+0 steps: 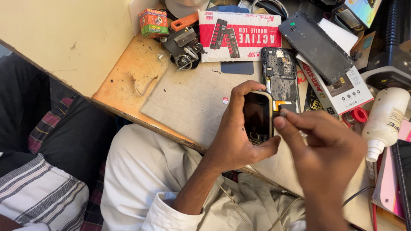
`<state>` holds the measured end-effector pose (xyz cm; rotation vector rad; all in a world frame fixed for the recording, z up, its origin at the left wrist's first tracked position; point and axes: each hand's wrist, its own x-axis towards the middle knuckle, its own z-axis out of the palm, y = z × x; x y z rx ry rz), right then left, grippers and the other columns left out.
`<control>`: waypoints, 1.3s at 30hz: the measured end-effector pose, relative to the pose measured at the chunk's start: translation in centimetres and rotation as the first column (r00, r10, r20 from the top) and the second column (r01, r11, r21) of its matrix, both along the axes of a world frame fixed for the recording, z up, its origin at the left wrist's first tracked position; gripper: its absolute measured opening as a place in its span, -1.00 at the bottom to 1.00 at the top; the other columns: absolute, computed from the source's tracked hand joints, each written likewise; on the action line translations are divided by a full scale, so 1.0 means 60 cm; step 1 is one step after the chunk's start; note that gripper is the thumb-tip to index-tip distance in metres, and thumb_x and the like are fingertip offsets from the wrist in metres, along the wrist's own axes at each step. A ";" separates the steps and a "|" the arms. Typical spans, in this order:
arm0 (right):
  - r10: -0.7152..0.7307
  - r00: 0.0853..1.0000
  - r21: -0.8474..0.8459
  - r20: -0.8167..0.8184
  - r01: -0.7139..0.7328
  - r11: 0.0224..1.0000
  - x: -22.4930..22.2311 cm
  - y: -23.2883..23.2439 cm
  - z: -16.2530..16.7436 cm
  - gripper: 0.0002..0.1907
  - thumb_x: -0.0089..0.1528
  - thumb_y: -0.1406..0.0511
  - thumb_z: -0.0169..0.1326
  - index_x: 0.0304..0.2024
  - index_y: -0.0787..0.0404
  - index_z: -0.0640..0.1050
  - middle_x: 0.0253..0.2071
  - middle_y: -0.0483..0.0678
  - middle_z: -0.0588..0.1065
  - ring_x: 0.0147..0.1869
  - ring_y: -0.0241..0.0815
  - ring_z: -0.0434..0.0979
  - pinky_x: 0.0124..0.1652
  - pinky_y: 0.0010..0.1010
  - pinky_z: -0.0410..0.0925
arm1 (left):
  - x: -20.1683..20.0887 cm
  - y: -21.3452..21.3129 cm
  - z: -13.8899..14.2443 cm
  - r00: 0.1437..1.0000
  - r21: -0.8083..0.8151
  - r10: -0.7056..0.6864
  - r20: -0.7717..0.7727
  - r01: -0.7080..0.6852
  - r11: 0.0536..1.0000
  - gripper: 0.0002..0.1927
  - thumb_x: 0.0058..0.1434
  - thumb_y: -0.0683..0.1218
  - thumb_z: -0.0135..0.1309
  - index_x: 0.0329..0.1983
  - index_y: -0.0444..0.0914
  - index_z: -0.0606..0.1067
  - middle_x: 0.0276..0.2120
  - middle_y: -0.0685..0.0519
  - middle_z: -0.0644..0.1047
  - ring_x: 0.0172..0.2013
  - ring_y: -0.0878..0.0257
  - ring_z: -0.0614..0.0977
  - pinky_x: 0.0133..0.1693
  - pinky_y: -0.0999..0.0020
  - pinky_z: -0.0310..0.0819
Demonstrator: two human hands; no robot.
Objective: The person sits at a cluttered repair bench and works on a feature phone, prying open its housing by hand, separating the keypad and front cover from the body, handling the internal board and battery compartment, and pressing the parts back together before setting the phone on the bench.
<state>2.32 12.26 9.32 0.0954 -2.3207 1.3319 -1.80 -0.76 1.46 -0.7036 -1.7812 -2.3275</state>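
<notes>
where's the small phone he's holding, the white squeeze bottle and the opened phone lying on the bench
small phone (256, 114), head view, on its dark screen
white squeeze bottle (387, 117), head view, on its body
opened phone (279, 70), head view, on its exposed circuit board

I see one thing in hand: a small bar-type keypad phone (258, 116), black-faced with a pale silver or cream rim. It is held off the desk (188, 100), above its near edge, roughly upright in the picture with a slight tilt. Its dark screen is unlit and takes up the upper part of the face; a navigation key and a little of the keypad show at the lower end. My left hand (233, 137) wraps its left side and bottom. My right hand (325, 149) meets its right edge, where a small grey piece (283, 113), too blurred to name, sits at the fingertips.
</notes>
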 end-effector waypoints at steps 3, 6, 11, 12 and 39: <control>-0.145 0.982 0.175 -0.125 0.166 0.970 0.017 -0.028 -0.011 -0.83 0.21 0.56 0.31 -0.15 0.48 0.63 -0.27 0.08 0.57 -0.30 -0.29 0.49 -0.42 -0.64 0.23 | 0.001 0.001 0.003 1.000 0.011 0.008 -0.007 -0.008 1.000 -0.16 0.13 -0.21 0.37 0.37 -0.18 0.12 -0.13 0.06 0.47 -0.14 0.31 0.57 -0.08 0.41 0.54; -0.188 0.976 -0.093 -0.107 0.179 0.980 0.011 -0.035 -0.016 -0.86 0.23 0.53 0.27 -0.15 0.44 0.62 -0.21 0.00 0.57 -0.21 -0.36 0.56 -0.26 -0.65 0.39 | 0.002 0.000 0.007 0.998 0.015 -0.054 0.030 0.053 0.998 -0.13 0.10 -0.21 0.35 0.41 -0.18 0.14 -0.12 0.05 0.47 -0.15 0.28 0.57 -0.04 0.35 0.55; -0.098 0.987 -0.104 -0.130 0.085 0.991 -0.006 -0.028 -0.017 -0.91 0.37 0.55 0.28 -0.10 0.48 0.62 -0.18 0.01 0.57 -0.17 -0.40 0.56 -0.22 -0.66 0.41 | -0.002 -0.002 0.007 0.997 -0.050 0.037 -0.068 -0.041 0.998 -0.11 0.06 -0.21 0.36 0.38 -0.20 0.13 -0.03 -0.03 0.44 -0.03 0.19 0.54 0.06 0.28 0.52; -0.117 0.990 -0.120 -0.078 0.107 0.987 -0.005 -0.025 -0.016 -0.90 0.35 0.54 0.28 -0.09 0.47 0.63 -0.19 0.01 0.57 -0.21 -0.40 0.55 -0.23 -0.65 0.40 | -0.002 -0.002 0.006 0.998 -0.059 0.038 -0.057 -0.042 0.997 -0.10 0.06 -0.21 0.37 0.40 -0.20 0.14 -0.03 -0.04 0.44 -0.03 0.19 0.54 0.08 0.26 0.52; -0.109 0.979 -0.122 -0.173 0.088 0.989 -0.009 -0.024 -0.011 -0.88 0.33 0.52 0.28 -0.09 0.39 0.63 -0.19 -0.04 0.59 -0.20 -0.44 0.56 -0.22 -0.68 0.39 | -0.002 -0.002 0.008 0.996 -0.125 -0.036 -0.079 0.026 0.992 -0.11 0.08 -0.22 0.36 0.42 -0.19 0.15 0.09 -0.09 0.38 0.11 0.12 0.52 0.15 0.23 0.51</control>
